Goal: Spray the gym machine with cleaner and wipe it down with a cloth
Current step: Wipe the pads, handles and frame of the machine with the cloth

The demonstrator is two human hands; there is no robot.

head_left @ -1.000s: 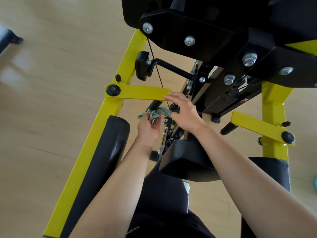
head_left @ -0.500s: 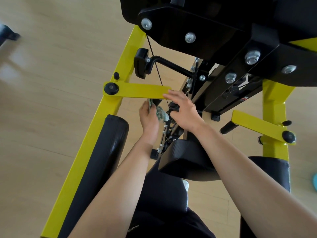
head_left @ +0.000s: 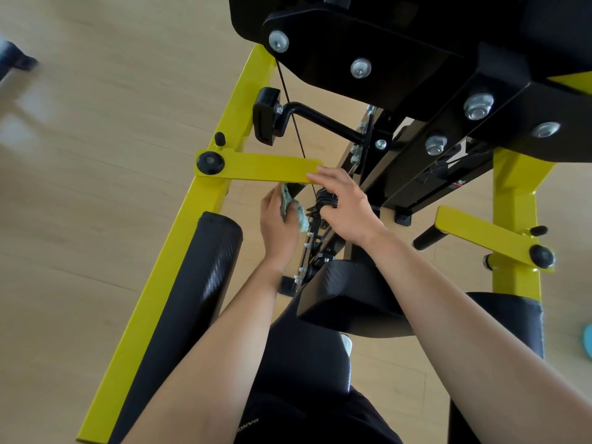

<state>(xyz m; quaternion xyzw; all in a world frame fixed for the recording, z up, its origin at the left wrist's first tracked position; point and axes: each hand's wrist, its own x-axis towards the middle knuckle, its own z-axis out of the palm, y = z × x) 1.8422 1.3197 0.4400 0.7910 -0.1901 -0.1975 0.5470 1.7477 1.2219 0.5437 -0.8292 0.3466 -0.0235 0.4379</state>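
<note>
Cloth (head_left: 290,207) is raised since a second ago, carried by the left hand (head_left: 277,225). It is gripped in curled fingers and pressed against the black centre of the gym machine (head_left: 166,270), just under the yellow bar (head_left: 262,169). The right hand (head_left: 347,206) is held with fingers nearly straight, tips touching the bar's end.

Quick tally from my end: two hands in view, left hand (head_left: 278,225) and right hand (head_left: 346,206), plus one green cloth (head_left: 290,208). One gym machine (head_left: 176,261). On it I count two flat yellow arms (head_left: 266,169), two big black round caps (head_left: 209,162), three black pads (head_left: 205,283), five large silver bolts (head_left: 278,41) and one thin black cable (head_left: 290,104). On the floor (head_left: 96,187), one blue thing (head_left: 588,344) at the right edge and one dark thing (head_left: 16,57) at the left edge.
</note>
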